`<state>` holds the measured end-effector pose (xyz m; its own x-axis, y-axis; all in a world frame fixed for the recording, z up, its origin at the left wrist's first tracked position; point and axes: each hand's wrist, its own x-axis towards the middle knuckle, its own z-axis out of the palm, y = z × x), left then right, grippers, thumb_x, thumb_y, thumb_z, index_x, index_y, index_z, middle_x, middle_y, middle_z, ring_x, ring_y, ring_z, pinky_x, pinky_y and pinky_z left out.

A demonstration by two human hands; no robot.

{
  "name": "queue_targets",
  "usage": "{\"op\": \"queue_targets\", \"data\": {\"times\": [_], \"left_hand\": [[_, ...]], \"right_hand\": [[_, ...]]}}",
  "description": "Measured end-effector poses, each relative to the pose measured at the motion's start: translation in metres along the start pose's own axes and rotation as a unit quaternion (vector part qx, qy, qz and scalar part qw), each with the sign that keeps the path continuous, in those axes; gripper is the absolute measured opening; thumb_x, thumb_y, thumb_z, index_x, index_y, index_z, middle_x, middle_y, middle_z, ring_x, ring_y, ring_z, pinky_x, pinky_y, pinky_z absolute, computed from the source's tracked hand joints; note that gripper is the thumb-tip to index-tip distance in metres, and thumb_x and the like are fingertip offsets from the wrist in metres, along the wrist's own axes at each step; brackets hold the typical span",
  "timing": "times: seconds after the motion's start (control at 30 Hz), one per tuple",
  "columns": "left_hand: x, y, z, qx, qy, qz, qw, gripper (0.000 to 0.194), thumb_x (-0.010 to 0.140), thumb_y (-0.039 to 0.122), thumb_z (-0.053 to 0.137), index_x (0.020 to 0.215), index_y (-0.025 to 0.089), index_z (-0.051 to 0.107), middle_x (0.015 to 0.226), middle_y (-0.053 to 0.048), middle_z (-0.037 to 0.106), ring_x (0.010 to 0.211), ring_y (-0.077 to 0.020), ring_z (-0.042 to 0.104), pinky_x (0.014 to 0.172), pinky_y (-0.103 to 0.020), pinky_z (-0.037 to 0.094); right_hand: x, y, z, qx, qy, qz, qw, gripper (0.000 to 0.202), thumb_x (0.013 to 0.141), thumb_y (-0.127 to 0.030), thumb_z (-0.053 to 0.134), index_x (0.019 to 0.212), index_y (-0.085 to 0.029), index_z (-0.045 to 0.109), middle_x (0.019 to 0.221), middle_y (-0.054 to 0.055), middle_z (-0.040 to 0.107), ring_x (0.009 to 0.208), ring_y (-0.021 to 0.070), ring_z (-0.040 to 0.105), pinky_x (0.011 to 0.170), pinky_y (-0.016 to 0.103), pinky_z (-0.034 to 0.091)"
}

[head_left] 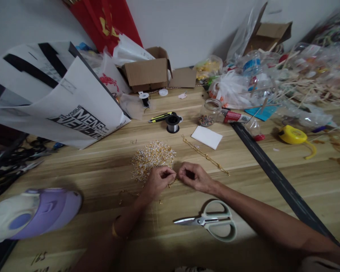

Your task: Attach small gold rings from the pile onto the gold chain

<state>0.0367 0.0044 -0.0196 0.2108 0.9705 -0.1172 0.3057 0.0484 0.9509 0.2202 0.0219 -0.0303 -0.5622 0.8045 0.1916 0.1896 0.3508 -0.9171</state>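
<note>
My left hand (160, 180) is closed in a pinch at the lower right edge of a pile of small gold and clear pieces (151, 156). Facing it, almost touching, my right hand (195, 176) pinches too. What the fingertips hold is too small to make out. A bit of gold chain (172, 183) shows just under them. Behind my right hand a longer gold chain (205, 155) lies on the table. Grey-handled scissors (212, 220) rest in front of my hands, blades toward the left.
Beyond the pile are a wire spool (173, 124), a yellow-black cutter (162, 117), a white card (206, 136) and a bead jar (209, 112). A yellow tape measure (293, 135) lies right, a purple-white object (45, 213) left. Bags and boxes line the wall.
</note>
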Motion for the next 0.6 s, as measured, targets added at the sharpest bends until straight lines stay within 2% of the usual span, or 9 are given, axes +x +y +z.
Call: {"op": "queue_targets", "data": {"times": [0.4, 0.6], "left_hand": [[0.0010, -0.0026, 0.0005, -0.007, 0.004, -0.003, 1.000, 0.010, 0.068, 0.020, 0.061, 0.068, 0.010, 0.066, 0.061, -0.003, 0.064, 0.055, -0.0101, 0.055, 0.054, -0.019, 0.042], [0.0013, -0.0036, 0.0000, -0.008, -0.001, -0.002, 1.000, 0.010, 0.068, 0.019, 0.061, 0.068, 0.010, 0.066, 0.061, -0.003, 0.065, 0.056, -0.0103, 0.056, 0.055, -0.019, 0.042]], "right_hand": [[0.0000, -0.0006, -0.0001, -0.007, -0.002, -0.025, 1.000, 0.006, 0.078, -0.014, 0.054, 0.072, -0.013, 0.056, 0.067, 0.001, 0.053, 0.057, 0.0084, 0.047, 0.050, 0.018, 0.035], [0.0000, 0.0008, 0.0003, -0.008, -0.005, -0.015, 1.000, 0.005, 0.078, -0.014, 0.054, 0.073, -0.013, 0.056, 0.067, 0.001, 0.053, 0.057, 0.0084, 0.046, 0.050, 0.018, 0.035]]}}
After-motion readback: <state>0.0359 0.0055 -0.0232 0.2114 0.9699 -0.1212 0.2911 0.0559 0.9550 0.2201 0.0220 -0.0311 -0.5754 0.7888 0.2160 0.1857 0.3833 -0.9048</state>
